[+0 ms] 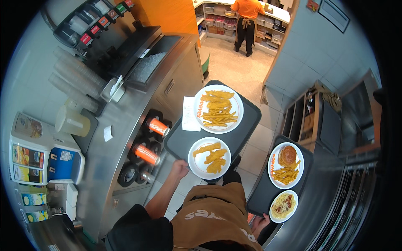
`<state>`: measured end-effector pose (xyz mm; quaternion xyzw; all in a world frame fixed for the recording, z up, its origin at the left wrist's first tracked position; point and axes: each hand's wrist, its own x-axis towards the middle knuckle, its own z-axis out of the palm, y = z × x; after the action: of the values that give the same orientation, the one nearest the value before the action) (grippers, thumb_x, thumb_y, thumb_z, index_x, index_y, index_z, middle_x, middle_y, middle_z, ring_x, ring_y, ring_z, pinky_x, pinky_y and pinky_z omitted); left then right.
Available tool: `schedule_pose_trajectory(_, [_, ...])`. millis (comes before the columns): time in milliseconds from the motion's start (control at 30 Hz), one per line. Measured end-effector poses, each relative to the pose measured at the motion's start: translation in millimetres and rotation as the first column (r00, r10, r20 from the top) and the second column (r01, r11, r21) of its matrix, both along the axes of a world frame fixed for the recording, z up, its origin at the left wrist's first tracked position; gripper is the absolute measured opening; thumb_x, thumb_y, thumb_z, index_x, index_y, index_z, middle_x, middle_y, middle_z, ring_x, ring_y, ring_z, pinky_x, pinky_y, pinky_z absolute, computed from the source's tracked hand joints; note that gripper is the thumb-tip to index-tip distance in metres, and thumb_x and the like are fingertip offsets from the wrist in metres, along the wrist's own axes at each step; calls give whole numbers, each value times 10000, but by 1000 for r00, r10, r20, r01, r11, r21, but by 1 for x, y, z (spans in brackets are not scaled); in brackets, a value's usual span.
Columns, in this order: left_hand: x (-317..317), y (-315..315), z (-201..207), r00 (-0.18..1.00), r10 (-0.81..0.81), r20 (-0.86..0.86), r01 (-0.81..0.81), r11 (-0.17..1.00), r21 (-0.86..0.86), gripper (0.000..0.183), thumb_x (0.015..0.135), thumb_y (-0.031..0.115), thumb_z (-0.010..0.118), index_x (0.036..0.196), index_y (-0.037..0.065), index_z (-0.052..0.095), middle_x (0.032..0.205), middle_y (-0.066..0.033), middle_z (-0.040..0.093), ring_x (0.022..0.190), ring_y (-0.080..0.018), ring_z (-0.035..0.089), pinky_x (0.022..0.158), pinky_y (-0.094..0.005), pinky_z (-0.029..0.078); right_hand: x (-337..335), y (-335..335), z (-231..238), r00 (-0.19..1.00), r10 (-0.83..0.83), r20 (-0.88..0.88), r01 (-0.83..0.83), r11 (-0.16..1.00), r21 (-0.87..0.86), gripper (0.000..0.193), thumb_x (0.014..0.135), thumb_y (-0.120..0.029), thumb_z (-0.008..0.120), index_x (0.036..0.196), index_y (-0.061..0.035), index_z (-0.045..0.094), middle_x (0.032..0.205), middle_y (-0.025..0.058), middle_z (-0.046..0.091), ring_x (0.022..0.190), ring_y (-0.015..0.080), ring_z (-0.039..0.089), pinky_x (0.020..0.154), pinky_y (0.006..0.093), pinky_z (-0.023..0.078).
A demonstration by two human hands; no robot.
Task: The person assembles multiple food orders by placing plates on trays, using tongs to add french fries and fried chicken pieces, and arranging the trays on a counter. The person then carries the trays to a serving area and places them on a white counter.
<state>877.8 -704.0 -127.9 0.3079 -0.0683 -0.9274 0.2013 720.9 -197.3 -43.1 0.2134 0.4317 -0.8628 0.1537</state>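
Note:
My left hand point(181, 168) is closed on the near left edge of a dark serving tray point(251, 113) in front of me. That tray carries a white plate point(239, 111) of breaded strips and fries point(220, 118). Nearer to me on it is a smaller white plate point(195, 168) with several breaded chicken strips point(215, 162). A paper slip point(191, 117) lies beside the larger plate. At the right, my right hand point(261, 224) grips a second dark tray point(258, 197), its fingers partly hidden. This one bears a burger point(287, 156) with fries, and spaghetti point(283, 205) in a white bowl.
Along the left runs a steel counter point(125, 125) with a drink dispenser, ice bin point(146, 67), stacked clear cups and a pitcher point(73, 121). Cup dispensers point(146, 154) open in its side. A steel unit point(322, 192) borders the right. Ahead, a person point(247, 21) stands by shelves.

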Motion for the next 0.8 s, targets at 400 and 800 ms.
schedule_pose_trajectory(400, [58, -250, -26, 990, -73, -118, 91, 984, 151, 668, 627, 92, 582, 1275, -65, 554, 1257, -175, 637, 1179, -345, 589, 1086, -453, 409, 50, -335, 56, 988, -75, -135, 96, 982, 160, 662, 647, 43, 579, 1305, -21, 548, 1317, 113, 591, 1256, 327, 520, 1131, 469, 343])
schedule_pose_trajectory(800, [-86, -591, -88, 970, -241, -15, 239, 951, 194, 606, 616, 127, 543, 1181, -85, 595, 1186, -163, 667, 1159, -332, 599, 1053, -430, 431, -56, -661, 0, 973, -160, -167, 186, 970, 155, 687, 644, 20, 552, 1331, 0, 526, 1339, 135, 582, 1285, 344, 503, 1158, 484, 321])
